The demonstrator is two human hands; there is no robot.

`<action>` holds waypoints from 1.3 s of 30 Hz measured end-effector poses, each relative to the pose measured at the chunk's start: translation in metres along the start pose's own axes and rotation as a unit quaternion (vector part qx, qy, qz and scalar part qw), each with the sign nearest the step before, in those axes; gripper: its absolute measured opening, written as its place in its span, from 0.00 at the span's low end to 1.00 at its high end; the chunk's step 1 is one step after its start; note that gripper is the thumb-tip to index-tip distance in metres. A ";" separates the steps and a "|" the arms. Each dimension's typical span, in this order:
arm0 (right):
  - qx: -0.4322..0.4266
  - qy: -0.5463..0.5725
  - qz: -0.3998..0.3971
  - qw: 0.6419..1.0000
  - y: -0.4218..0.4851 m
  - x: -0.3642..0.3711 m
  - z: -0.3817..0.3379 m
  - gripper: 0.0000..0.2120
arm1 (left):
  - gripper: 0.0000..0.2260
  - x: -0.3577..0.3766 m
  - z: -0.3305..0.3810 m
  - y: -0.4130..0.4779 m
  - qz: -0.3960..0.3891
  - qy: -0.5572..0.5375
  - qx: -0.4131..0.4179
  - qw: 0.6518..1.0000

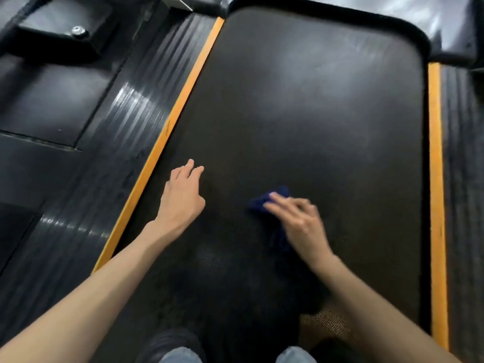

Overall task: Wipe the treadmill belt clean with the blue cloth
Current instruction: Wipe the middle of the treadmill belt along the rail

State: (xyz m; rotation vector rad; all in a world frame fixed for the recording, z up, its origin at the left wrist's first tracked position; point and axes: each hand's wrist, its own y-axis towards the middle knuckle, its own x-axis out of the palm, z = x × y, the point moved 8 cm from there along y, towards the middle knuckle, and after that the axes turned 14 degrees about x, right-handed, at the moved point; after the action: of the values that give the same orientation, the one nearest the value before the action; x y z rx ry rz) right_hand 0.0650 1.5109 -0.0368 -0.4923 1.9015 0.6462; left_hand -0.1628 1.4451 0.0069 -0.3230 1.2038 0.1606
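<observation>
While the right hand is gripping the blue cloth mid-belt, the left hand is lying straight-fingered, empty, at its 9 o'clock; the treadmill belt is stretching long toward 12 o'clock.

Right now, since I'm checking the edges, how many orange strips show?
2: one strip along the belt's left edge, near the left hand; another strip along its right edge. I see no others.

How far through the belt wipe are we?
Done: nothing looks clearly wiped yet. In hand: the right hand holds the cloth against the near belt; the left hand rests open beside it. Left: the far end shows pale hazy smears, so probably most of the belt.
</observation>
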 end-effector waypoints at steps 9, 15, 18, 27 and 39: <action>0.204 0.118 0.034 0.971 0.000 0.005 0.010 0.20 | 0.30 0.010 0.035 0.024 0.035 -0.041 0.043 0.998; -0.035 0.062 -0.071 0.995 -0.035 0.002 -0.005 0.20 | 0.30 0.019 0.060 0.038 0.035 -0.048 0.085 0.995; 0.173 0.006 0.035 0.984 -0.009 -0.050 0.121 0.20 | 0.29 0.022 0.062 0.033 0.030 -0.046 0.077 0.995; 0.055 0.117 -0.006 0.992 -0.039 -0.003 -0.037 0.06 | 0.29 0.016 0.093 0.047 0.040 -0.023 0.070 0.996; 0.199 0.140 0.090 0.966 -0.014 -0.027 0.025 0.06 | 0.28 0.011 0.088 0.041 0.007 -0.021 0.060 0.998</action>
State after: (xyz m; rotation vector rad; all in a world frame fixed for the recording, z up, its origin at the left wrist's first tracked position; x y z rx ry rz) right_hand 0.1012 1.5170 -0.0236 -0.1586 2.2942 0.3015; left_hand -0.0930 1.5125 0.0181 -0.2063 1.1683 0.1062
